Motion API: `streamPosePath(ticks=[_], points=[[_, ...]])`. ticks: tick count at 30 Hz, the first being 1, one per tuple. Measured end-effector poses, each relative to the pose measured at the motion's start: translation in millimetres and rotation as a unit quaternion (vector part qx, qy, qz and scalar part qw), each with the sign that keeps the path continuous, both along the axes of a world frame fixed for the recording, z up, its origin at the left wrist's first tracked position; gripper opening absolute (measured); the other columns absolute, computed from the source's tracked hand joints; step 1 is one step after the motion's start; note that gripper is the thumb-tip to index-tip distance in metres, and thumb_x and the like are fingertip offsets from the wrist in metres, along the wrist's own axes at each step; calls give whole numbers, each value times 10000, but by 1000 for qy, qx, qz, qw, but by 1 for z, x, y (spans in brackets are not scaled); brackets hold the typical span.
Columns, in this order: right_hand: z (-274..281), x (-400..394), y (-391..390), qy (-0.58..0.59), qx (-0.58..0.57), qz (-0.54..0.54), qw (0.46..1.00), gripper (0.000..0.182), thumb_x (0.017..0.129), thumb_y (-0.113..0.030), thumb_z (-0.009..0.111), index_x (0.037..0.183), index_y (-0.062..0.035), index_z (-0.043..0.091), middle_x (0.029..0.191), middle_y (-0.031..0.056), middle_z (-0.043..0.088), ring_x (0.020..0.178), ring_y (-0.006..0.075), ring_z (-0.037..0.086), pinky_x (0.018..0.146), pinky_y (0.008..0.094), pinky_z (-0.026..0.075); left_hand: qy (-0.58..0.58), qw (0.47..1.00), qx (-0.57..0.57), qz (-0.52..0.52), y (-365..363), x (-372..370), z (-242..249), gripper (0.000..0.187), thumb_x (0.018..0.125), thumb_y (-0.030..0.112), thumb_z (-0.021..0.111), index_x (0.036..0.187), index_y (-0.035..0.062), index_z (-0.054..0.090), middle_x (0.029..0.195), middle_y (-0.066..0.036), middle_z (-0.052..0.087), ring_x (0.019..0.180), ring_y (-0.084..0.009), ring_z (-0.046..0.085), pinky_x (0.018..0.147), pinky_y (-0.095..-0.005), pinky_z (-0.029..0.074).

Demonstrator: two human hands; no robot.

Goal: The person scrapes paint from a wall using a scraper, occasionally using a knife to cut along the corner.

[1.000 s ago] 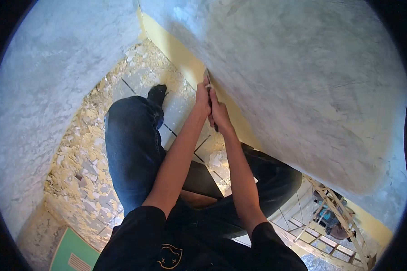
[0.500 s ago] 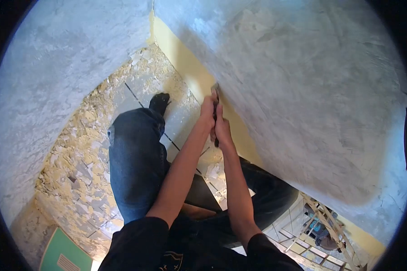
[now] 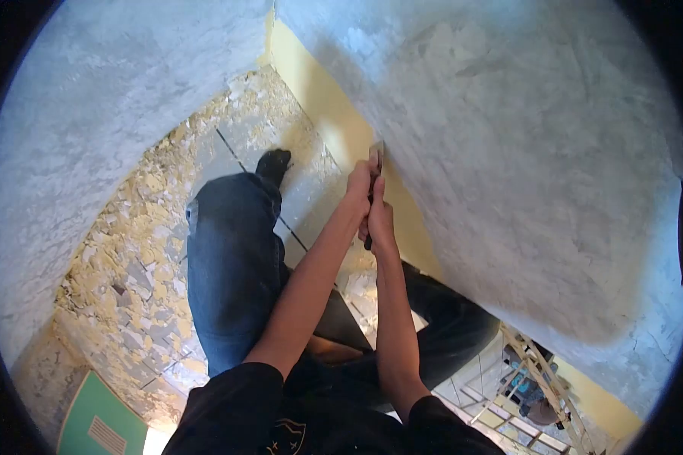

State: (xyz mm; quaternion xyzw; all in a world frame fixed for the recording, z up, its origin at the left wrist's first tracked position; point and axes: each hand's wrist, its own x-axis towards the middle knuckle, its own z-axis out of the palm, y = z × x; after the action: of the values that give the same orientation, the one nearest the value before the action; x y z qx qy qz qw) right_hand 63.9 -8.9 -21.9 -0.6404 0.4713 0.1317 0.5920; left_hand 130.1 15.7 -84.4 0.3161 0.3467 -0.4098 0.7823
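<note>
Both of my hands are wrapped round a scraper [image 3: 377,149] with a flat metal blade and a dark handle. My left hand [image 3: 362,182] grips it near the blade, and my right hand [image 3: 381,220] holds the handle lower down. The blade lies against the wall at the upper edge of a yellow painted strip [image 3: 334,121], where it meets the bare grey wall [image 3: 508,167]. My fingers hide most of the handle.
Paint flakes [image 3: 129,280] cover the tiled floor along the left wall [image 3: 114,98]. My bent leg [image 3: 231,258] is between. A green panel [image 3: 102,421] stands lower left; a wooden ladder [image 3: 539,371] and mixed items lie lower right.
Both hands and the scraper have shifted slightly right in view, with the blade still at the strip's upper edge. The camera view has also shifted a little.
</note>
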Motion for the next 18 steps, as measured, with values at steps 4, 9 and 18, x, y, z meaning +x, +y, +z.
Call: streamPosePath(ticks=[4, 9, 18], points=[[-12, 24, -5, 8, -1, 46, 999, 710, 851, -750, 290, 539, -123, 405, 427, -9, 359, 333, 126, 354, 334, 297, 279, 32, 999, 19, 39, 9, 28, 17, 224, 796, 345, 506, 770, 124, 531, 681, -36, 462, 626, -199, 439, 571, -355, 374], [-7, -3, -2, 12, -34, 22, 999, 710, 874, -721, 286, 561, -109, 461, 441, 8, 405, 352, 146, 403, 354, 317, 324, -21, 998, 33, 49, -23, -6, -64, 310, 840, 355, 599, 848, 48, 561, 840, -66, 549, 776, -213, 506, 698, -389, 432], [-6, -6, -2, 37, 13, 9, 999, 741, 829, -776, 293, 511, -119, 420, 430, 8, 392, 335, 139, 391, 339, 303, 309, 9, 999, 26, 23, -5, -2, -14, 293, 825, 347, 587, 882, 59, 576, 831, -60, 543, 747, -194, 497, 674, -351, 425]])
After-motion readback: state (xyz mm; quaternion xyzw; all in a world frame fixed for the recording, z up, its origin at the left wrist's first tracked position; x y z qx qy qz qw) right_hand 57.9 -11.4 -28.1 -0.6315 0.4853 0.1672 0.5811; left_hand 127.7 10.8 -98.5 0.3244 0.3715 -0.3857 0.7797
